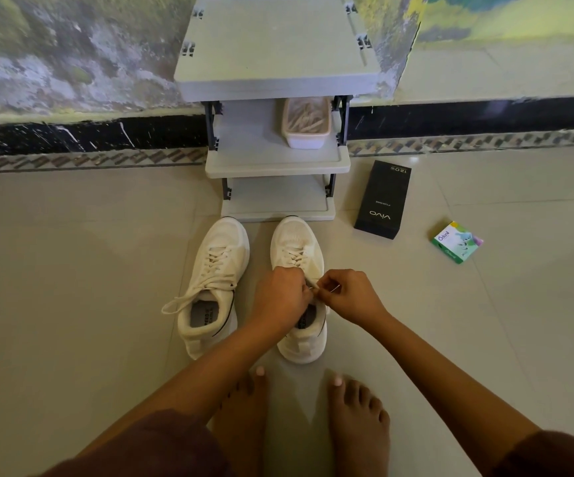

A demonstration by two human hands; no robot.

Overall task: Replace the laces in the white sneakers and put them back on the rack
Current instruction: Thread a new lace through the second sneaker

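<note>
fingers (327, 281) of left hand (280, 295) and right hand (351, 297) pinch the lace (297, 258), hiding the sneaker (294, 235) tongue.

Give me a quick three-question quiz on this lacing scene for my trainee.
1. True or false: the black box lies on the floor to the right of the rack.
2. Which sneaker's lace do the left hand and right hand pinch? A: left sneaker. B: right sneaker. C: neither.
3. Fill in: the pale container sits on the rack's ___ shelf.
Key: 1 true; 2 B, the left sneaker lies untouched; 3 middle.
</note>
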